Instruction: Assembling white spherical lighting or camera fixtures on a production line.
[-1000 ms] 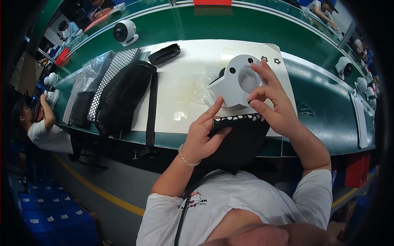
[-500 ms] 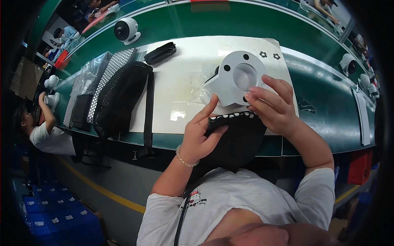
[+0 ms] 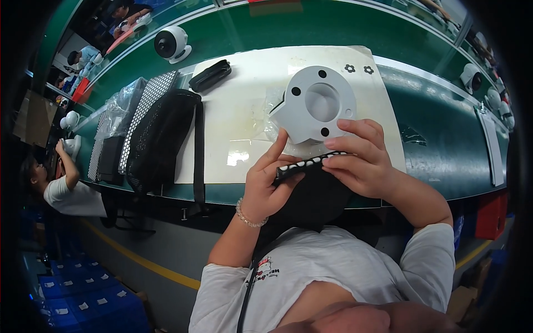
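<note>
A black pouch point(image 3: 313, 194) with a black-and-white dotted rim is held open in front of my chest. My left hand point(image 3: 269, 180) pinches the left end of that rim, and my right hand point(image 3: 361, 158) grips its right side. Just beyond my fingers a white round device point(image 3: 316, 105) with a central recess and several dark holes lies on the white mat point(image 3: 244, 122), partly on crinkled clear plastic point(image 3: 275, 119). Whether my right fingertips touch the device I cannot tell.
Black pouches point(image 3: 161, 139) and dotted bags in clear wrap point(image 3: 119, 119) lie at the left of the green bench point(image 3: 438, 139). A small black case point(image 3: 210, 75) and a white round camera point(image 3: 171, 44) sit farther back. A seated person point(image 3: 61, 183) works at far left.
My right hand has come off the white device and dropped to the pouch's dotted rim. The device now rests on the mat. My left hand has stayed on the rim.
</note>
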`<action>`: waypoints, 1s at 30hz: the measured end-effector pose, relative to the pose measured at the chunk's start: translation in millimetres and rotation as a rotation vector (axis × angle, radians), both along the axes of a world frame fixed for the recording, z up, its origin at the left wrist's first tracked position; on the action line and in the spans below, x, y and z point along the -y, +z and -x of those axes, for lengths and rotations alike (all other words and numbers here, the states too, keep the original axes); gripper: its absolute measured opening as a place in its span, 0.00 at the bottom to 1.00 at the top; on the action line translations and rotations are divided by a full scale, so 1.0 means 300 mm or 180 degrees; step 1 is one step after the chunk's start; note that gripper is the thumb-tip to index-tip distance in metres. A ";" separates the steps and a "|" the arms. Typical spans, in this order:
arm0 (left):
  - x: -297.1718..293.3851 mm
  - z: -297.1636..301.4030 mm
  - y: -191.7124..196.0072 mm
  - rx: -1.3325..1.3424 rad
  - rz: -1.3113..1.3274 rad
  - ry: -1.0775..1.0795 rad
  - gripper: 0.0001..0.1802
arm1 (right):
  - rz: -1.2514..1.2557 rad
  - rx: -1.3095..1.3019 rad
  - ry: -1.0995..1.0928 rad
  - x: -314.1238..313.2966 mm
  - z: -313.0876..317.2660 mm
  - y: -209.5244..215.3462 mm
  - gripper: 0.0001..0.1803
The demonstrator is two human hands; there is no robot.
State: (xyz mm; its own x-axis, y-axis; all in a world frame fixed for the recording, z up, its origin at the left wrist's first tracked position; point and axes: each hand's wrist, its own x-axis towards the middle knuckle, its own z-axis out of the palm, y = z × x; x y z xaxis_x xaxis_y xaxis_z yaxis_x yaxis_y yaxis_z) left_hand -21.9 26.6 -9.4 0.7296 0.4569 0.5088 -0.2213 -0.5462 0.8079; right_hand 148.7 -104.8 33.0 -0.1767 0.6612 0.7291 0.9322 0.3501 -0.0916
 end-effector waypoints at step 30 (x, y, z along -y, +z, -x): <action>0.011 0.006 0.004 -0.0161 0.0189 0.0059 0.09 | -0.0040 -0.1198 -0.0165 -0.026 -0.144 -0.034 0.17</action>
